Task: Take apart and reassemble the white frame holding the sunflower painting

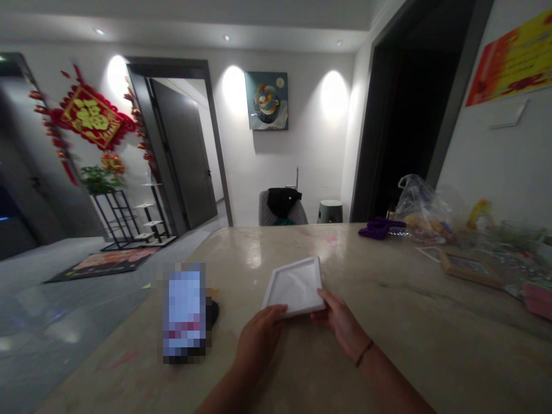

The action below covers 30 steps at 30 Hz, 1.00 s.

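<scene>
- hands, two, both mine: left hand (261,340) and right hand (344,329), each closed on the one white frame (295,289).
- left hand grips the near left corner, thumb on the rim; right hand grips the right side by the near corner, thumb on top, fingers beneath.
- position: the white frame is in front of me, over the near middle of the one table (457,348).
- direction: recessed face up, near edge toward me, far edge slanting away to the right; the sides look almost equal, so i cannot be sure of a long axis.
- right wrist: one thin dark band (364,353).
- left of my hands: one phone (184,305), screen blurred.
- far right of the table: one purple cloth (378,228), one clear plastic bag (422,204), one wooden frame (461,274).
</scene>
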Tool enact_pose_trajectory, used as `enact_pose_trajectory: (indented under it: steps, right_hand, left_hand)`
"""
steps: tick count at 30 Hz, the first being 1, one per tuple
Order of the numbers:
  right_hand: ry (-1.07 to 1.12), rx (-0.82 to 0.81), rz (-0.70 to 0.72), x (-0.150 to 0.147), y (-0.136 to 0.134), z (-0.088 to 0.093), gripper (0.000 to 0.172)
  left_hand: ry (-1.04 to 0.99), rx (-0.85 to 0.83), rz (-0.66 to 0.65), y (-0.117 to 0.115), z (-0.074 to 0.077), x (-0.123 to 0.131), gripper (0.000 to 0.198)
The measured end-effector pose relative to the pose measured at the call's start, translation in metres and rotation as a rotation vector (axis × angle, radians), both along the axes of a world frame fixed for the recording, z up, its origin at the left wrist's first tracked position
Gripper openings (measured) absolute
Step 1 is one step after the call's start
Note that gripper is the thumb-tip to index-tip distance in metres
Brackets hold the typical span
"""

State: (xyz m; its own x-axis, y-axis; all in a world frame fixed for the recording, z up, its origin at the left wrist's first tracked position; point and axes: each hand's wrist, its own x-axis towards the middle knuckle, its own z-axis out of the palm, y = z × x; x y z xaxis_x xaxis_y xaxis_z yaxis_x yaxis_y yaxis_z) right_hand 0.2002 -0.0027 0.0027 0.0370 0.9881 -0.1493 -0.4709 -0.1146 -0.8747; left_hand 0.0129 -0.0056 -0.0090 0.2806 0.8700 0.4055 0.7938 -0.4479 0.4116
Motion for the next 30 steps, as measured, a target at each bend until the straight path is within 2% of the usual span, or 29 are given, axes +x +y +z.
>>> enact_pose_trajectory:
  steps: [5,8,11,13,16,19,23,27,30]
  right_hand:
    - [0.119,0.045,0.095,0.0,0.002,0.0,0.038]
    - [0.088,0.099,0.054,-0.001,0.002,-0.003,0.043]
    - [-0.073,0.149,-0.082,-0.005,0.001,-0.006,0.051]
    - [-0.218,0.211,-0.143,-0.008,0.0,-0.01,0.061]
    - [-0.442,0.275,-0.108,-0.015,-0.001,-0.017,0.065]
    - [-0.685,0.208,-0.095,-0.022,-0.001,-0.026,0.057]
    - [-0.891,0.191,-0.077,-0.025,-0.002,-0.03,0.058]
    - [-0.98,0.224,-0.096,-0.022,-0.003,-0.024,0.055]
    - [-1.003,0.252,-0.126,-0.02,-0.004,-0.021,0.05]
  left_hand:
    - [-0.008,0.002,0.031,0.002,0.003,-0.003,0.023]
    - [-0.108,-0.07,0.041,-0.002,0.01,-0.001,0.021]
    - [-0.344,-0.219,0.021,-0.008,0.019,0.006,0.018]
    - [-0.52,-0.339,-0.05,-0.011,0.023,0.011,0.017]
    - [-0.71,-0.484,-0.203,-0.013,0.027,0.016,0.021]
    - [-0.792,-0.556,-0.267,-0.01,0.026,0.016,0.03]
    - [-0.835,-0.624,-0.197,-0.007,0.028,0.011,0.039]
    - [-0.89,-0.522,0.009,-0.004,0.038,0.002,0.036]
    - [-0.967,-0.519,0.089,-0.001,0.044,-0.006,0.041]
